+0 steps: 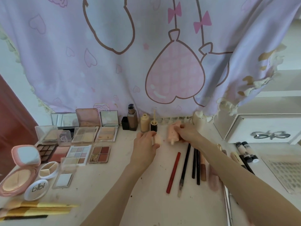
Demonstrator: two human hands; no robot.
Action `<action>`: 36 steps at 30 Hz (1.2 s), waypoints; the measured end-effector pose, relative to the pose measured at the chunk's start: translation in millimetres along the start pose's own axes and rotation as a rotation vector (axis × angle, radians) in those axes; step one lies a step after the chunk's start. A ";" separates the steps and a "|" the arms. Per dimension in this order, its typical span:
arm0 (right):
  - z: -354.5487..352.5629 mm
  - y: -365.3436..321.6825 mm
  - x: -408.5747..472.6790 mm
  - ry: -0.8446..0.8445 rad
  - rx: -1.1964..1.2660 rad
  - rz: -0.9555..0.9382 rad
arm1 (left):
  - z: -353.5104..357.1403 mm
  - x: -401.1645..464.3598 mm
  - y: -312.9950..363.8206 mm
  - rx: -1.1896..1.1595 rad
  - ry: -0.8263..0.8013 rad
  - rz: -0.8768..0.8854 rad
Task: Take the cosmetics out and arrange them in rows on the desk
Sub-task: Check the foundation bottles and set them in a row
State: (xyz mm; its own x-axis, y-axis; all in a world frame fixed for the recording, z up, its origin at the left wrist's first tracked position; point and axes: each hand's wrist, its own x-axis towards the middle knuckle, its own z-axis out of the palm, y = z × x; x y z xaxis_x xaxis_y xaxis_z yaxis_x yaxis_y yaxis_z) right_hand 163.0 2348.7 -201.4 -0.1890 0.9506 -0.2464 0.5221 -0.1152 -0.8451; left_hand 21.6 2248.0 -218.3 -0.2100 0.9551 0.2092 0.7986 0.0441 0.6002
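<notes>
Fingers (153,145) of the left hand (144,148) curl round a small pale peach sponge (157,139), pinching it just above the surface (146,201), right in front of the bottles. Over on the other side, the right hand (187,133) has its fingers wrapped round a peach speckled tube (173,132), which lies tilted with its nozzle end pointing down toward the surface. The two hands sit near each other, a little apart.

Behind the left hand, against the pink printed cloth (146,54), stands a row: a black cap (125,123), a brown foundation bottle (131,119), a yellow bottle (144,122) and a small dark pot with a wand (154,123) standing in it.

Off to the left, the open eyeshadow and powder palettes (81,144) lie in rows, with a pink round compact (21,170) and a white round lid (36,190) nearer the front edge, and brushes with yellow handles (37,209) at the very front.

Below the right hand, a red pencil (174,172) and several black pencils (193,163) lie side by side, partly passing under the right forearm. Further right, two pale tubes with black caps (246,151) rest next to a white drawer box (263,128).
</notes>
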 end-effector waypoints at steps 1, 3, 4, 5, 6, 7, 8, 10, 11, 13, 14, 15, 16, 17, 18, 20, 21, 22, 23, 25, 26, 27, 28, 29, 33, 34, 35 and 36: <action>1.4 -0.8 3.4 0.006 -0.050 -0.013 | 2.2 4.6 1.5 0.015 -0.008 0.007; 3.8 -1.3 9.1 0.032 -0.155 -0.045 | 6.7 12.6 4.1 0.037 -0.023 0.025; 4.4 -1.0 11.4 0.050 -0.218 -0.079 | 8.9 16.1 4.8 0.049 -0.030 0.035; 4.6 -0.6 12.8 0.071 -0.283 -0.120 | 10.9 18.8 5.2 0.060 -0.039 0.042; 4.6 0.3 14.4 0.097 -0.339 -0.154 | 12.8 20.9 5.5 0.072 -0.047 0.049; 4.4 0.9 14.7 0.120 -0.380 -0.178 | 14.8 22.4 5.3 0.083 -0.057 0.052; 4.0 1.1 14.4 0.137 -0.412 -0.195 | 16.6 23.3 5.1 0.089 -0.062 0.053; 2.7 1.4 11.0 0.165 -0.457 -0.205 | 19.5 24.0 5.2 0.100 -0.066 0.056; 2.0 2.3 8.7 0.181 -0.490 -0.220 | 20.8 24.6 5.0 0.107 -0.063 0.066; -0.4 5.8 4.7 0.211 -0.579 -0.279 | 24.2 25.9 3.5 0.122 -0.049 0.112; -1.9 7.9 2.7 0.213 -0.617 -0.329 | 26.0 26.7 2.3 0.125 -0.039 0.139; -2.8 9.8 0.9 0.192 -0.648 -0.390 | 27.7 27.0 1.2 0.123 -0.025 0.158; -3.0 12.1 0.0 0.156 -0.671 -0.451 | 29.5 26.7 0.3 0.124 -0.005 0.170; -2.7 14.2 -0.9 0.116 -0.690 -0.501 | 31.7 26.2 -0.9 0.129 0.021 0.179; -2.0 16.2 -1.8 0.083 -0.716 -0.538 | 33.7 25.5 -1.8 0.136 0.049 0.183; -0.3 19.5 -3.6 0.035 -0.782 -0.566 | 36.5 24.7 -2.6 0.145 0.081 0.184; 0.0 21.0 -4.6 0.024 -0.801 -0.570 | 37.8 25.4 -2.7 0.146 0.094 0.200; 0.0 22.1 -4.6 0.018 -0.810 -0.565 | 39.3 26.6 -3.1 0.153 0.106 0.223; -0.5 22.2 -5.3 0.013 -0.812 -0.556 | 40.2 27.6 -2.6 0.182 0.117 0.250; -1.3 21.6 -5.9 0.004 -0.814 -0.538 | 40.1 29.0 0.1 0.294 0.129 0.294; -1.5 20.7 -6.7 -0.003 -0.818 -0.523 | 39.7 28.4 2.0 0.336 0.127 0.302; -1.3 19.9 -7.7 -0.010 -0.823 -0.507 | 39.8 27.7 3.6 0.370 0.125 0.312; -0.6 19.7 -9.1 -0.017 -0.828 -0.497 | 40.2 27.0 4.2 0.395 0.117 0.317; 0.4 19.6 -10.9 -0.022 -0.839 -0.493 | 40.3 26.4 4.2 0.419 0.109 0.318; 1.3 20.9 -16.0 -0.023 -0.880 -0.483 | 40.2 25.6 1.7 0.473 0.088 0.321; 1.1 20.6 -16.5 -0.023 -0.883 -0.478 | 40.0 25.7 1.3 0.473 0.076 0.318; 0.9 19.7 -17.4 -0.026 -0.882 -0.474 | 39.8 25.8 0.8 0.477 0.066 0.322; 0.8 18.8 -18.2 -0.031 -0.878 -0.469 | 39.2 26.2 0.9 0.483 0.060 0.329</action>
State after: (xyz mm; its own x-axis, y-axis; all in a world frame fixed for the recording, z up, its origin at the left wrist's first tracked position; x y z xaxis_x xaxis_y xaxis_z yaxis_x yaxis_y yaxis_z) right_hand 175.5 2329.0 -213.2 -0.5494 0.8356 -0.0004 0.8166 0.5368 -0.2123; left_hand 38.9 2284.5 -242.6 0.0723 0.9234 0.3770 0.9908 -0.1099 0.0792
